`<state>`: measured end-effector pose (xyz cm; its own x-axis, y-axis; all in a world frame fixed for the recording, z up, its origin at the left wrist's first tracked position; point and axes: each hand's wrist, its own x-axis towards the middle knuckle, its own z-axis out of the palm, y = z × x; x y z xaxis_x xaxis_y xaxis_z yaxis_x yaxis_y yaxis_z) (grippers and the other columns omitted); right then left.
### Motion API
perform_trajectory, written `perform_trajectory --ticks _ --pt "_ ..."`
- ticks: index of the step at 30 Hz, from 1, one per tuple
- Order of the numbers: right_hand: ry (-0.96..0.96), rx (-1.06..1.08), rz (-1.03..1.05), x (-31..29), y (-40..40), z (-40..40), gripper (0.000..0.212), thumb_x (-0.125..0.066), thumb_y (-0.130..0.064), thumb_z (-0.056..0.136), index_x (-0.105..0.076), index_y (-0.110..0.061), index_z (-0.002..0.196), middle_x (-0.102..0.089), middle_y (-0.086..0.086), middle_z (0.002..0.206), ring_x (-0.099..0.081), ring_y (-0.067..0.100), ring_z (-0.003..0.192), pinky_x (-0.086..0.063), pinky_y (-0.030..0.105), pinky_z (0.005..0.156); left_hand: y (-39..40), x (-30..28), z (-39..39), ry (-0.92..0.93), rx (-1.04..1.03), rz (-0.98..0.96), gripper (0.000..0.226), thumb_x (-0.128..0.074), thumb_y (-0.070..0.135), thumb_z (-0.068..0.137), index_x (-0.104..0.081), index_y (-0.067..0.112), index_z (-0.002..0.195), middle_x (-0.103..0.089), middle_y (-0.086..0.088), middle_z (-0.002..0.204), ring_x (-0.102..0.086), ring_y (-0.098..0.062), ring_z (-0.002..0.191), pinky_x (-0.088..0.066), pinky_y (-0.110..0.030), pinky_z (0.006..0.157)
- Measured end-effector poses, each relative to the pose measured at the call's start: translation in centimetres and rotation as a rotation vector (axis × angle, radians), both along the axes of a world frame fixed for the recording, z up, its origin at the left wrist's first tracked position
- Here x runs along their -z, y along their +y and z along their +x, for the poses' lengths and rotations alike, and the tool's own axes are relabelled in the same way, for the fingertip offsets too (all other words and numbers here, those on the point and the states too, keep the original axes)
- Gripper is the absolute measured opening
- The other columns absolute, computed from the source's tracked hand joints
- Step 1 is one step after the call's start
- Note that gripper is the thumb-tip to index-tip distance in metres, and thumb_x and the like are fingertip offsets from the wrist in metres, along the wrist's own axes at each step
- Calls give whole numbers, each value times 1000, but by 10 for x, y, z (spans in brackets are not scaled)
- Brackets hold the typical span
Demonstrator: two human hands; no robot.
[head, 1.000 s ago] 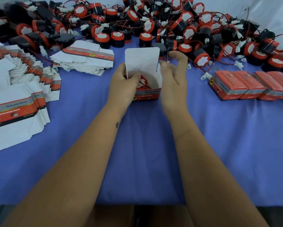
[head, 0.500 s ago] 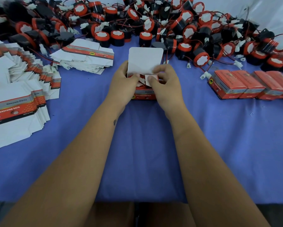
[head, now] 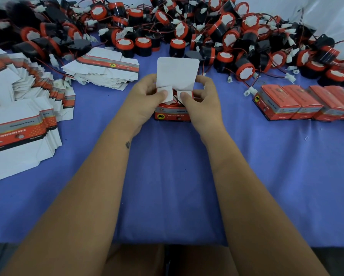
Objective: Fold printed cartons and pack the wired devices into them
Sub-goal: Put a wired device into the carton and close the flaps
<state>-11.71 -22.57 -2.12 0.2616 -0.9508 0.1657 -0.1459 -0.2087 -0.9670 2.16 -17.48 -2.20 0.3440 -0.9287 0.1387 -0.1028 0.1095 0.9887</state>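
A small red printed carton (head: 173, 115) stands on the blue cloth in the middle, its white top lid (head: 177, 73) still upright. A red and black wired device sits inside it, mostly hidden. My left hand (head: 145, 100) grips the carton's left side, thumb pressing the left side flap (head: 165, 94) inward. My right hand (head: 202, 100) holds the right side, thumb pressing the right flap (head: 185, 94) inward.
Piles of flat cartons lie at the left (head: 22, 124) and at the back left (head: 105, 70). A big heap of wired devices (head: 207, 30) runs along the far edge. A row of closed red cartons (head: 298, 102) sits at the right. Blue cloth (head: 171, 186) lies bare near me.
My right hand came down from the carton's back edge to its right side. Both side flaps got folded inward under my thumbs while the tall lid stayed up.
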Motion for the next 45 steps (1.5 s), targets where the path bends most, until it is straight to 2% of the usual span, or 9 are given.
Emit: perform_trajectory --ticks 3,7,11,15,18,22,27,31,45 --pt "-23 -18 -20 -2 1 -1 39 -61 -10 91 -51 -30 123 -67 2 112 -63 15 98 -55 29 79 2 1 -2 -157 -137 -80 37 -61 1 90 -60 33 109 -66 20 105 -60 8 89 -49 -14 83" --pt "1 -38 -48 -5 2 -7 21 -61 -5 91 -66 -21 104 -64 2 111 -53 -1 69 -48 15 66 6 -2 -4 -191 -185 -101 34 -67 1 87 -64 35 87 -66 27 85 -50 2 56 -49 -16 63" --pt "-102 -98 126 -16 1 -13 27 -50 -2 85 -74 -5 97 -67 11 100 -61 18 79 -51 24 65 9 -5 -3 -130 -162 -12 26 -70 2 87 -73 27 81 -69 12 105 -67 -8 78 -56 -25 67" --pt "23 -191 187 -21 -1 -21 51 -59 -29 73 -70 -6 117 -65 3 118 -63 12 96 -49 34 100 8 -10 6 111 -45 56 25 -56 3 89 -73 7 107 -66 -3 128 -65 -4 99 -54 -22 86" --pt "44 -333 96 -12 -1 -28 37 -46 -5 93 -67 -20 120 -46 -8 145 -50 5 123 -43 28 107 12 -3 8 -169 -13 31 32 -55 6 95 -69 28 113 -55 13 138 -51 3 119 -46 -11 92" --pt "209 -336 -76 -4 -6 -29 48 -69 -20 89 -58 -19 136 -38 -11 151 -45 -2 126 -46 19 99 13 3 9 -319 -56 -37 27 -63 14 96 -67 28 118 -56 11 138 -47 3 126 -41 -3 93" --pt "235 -249 -199 0 -7 -24 51 -76 -18 84 -61 -22 132 -46 -5 146 -44 9 133 -44 31 106 15 2 13 -293 26 -21 32 -66 8 92 -66 29 117 -54 7 140 -47 -3 129 -47 -15 98" --pt "211 -234 -200 1 -7 -24 51 -79 -15 81 -63 -25 128 -49 -5 144 -46 8 131 -48 27 100 17 3 18 -345 86 15 41 -68 13 92 -58 35 125 -48 20 140 -21 -8 149 -21 -28 118" --pt "168 -226 -181 1 -6 -24 39 -69 -9 87 -66 -23 124 -51 -7 140 -52 7 118 -51 26 94 13 3 13 -326 -30 -59 23 -61 15 98 -67 35 107 -61 8 130 -54 -4 124 -46 -33 106"
